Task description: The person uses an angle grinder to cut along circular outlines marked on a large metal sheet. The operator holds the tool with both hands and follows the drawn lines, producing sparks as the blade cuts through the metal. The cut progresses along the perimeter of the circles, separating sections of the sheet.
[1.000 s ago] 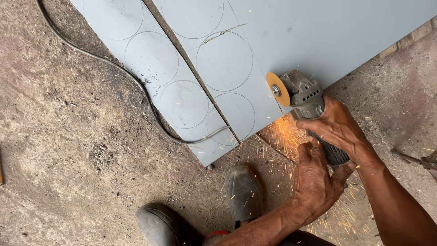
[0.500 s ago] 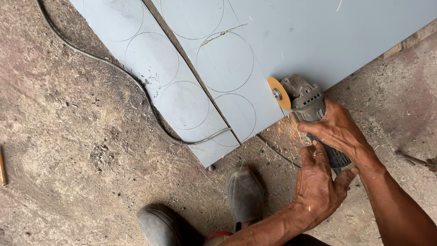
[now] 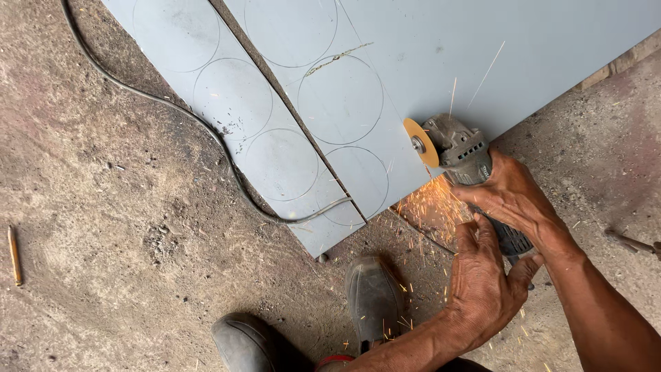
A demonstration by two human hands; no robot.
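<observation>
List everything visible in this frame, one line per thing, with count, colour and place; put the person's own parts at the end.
metal sheets: two, grey-blue, marked with scribed circles, lying on the floor at upper centre.
angle grinder: one, dark grey, at the larger sheet's lower edge.
cutting disc: one, orange-yellow, on the grinder, against the sheet.
sparks: many, orange, spraying below the disc.
cable: one, dark, curving across the floor and smaller sheet.
stick: one, tan, on the floor at far left.
floor: brown-grey, dusty.
shoes: two, grey, bottom centre.
right hand: on the grinder body.
left hand: at the grinder's rear handle.
</observation>
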